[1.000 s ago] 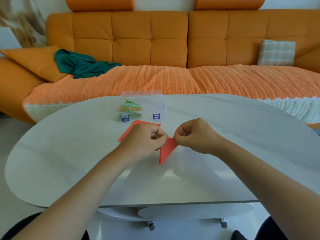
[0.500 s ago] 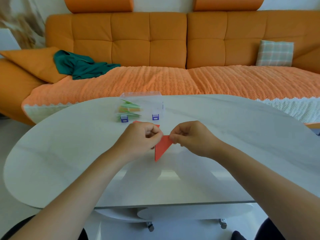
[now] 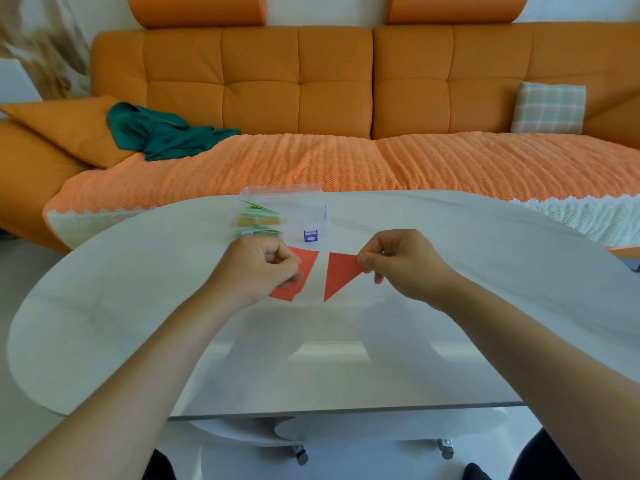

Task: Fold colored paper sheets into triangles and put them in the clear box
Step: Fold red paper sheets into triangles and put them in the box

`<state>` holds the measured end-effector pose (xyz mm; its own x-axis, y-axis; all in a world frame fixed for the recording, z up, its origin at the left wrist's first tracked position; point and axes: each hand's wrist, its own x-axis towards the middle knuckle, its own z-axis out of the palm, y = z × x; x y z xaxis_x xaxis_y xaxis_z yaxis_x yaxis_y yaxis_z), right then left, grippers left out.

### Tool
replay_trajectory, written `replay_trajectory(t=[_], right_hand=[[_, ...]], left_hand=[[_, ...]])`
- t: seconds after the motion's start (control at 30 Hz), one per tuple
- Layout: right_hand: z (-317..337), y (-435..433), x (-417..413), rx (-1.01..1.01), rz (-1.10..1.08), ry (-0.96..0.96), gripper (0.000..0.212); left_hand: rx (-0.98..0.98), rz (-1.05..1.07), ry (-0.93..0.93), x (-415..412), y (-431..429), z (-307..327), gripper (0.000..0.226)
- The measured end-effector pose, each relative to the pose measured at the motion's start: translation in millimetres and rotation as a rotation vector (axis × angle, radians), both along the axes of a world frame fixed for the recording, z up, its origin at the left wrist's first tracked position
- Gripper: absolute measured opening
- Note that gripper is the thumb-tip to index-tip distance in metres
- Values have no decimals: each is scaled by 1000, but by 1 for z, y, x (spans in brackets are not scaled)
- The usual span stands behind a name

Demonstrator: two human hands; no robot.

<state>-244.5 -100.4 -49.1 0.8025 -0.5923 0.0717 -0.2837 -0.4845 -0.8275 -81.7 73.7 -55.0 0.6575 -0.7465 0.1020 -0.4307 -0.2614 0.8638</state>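
We see the right hand [image 3: 398,268] with its grip closed on a red triangle [image 3: 341,276] - thumb and forefinger pinch the upper right corner, and the long point hangs down over the bench [image 3: 138,306]. We can't tell if that tip touches the surface.

The left hand [image 3: 259,271] has curled fingers on top of the red sheets [image 3: 309,261], which lie flat on the bench. It covers most of the pile, so we can't tell whether its grip pinches a sheet or only rests there. The triangle and the sheets are apart, with a gap between them.

The clear box [image 3: 304,209] stands just beyond the left hand, with a blue latch [image 3: 310,235] on its front. Green folded papers [image 3: 259,211] and something orange sit in its left half - the count is unreadable through the plastic.

Behind is a sofa [image 3: 298,81] with a green cloth [image 3: 162,133] and a checked cushion [image 3: 549,107].
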Motion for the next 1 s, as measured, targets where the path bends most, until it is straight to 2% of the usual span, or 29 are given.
replay_trajectory(t=[0.13, 0.27, 0.33, 0.43, 0.63, 0.9, 1.0], right_hand=[[-3, 5, 2, 63, 13, -36, 15], [-8, 13, 6, 135, 30, -69, 16], [-8, 14, 7, 138, 40, -55, 16], [-9, 14, 6, 87, 57, 7, 16], [-9, 22, 8, 34, 92, -41, 12], [-10, 22, 10, -12, 99, -34, 22], [-11, 21, 12, -37, 50, -52, 23]], left_hand=[[-120, 48, 88, -16, -9, -7, 12], [-154, 51, 162, -33, -16, -12, 13], [-150, 68, 172, -35, -17, -13, 11], [-99, 51, 91, -35, -18, -13, 13], [9, -105, 84, -37, -19, -20, 24], [22, 9, 9, -43, -20, -15, 22], [10, 7, 84, -42, -19, -13, 19]])
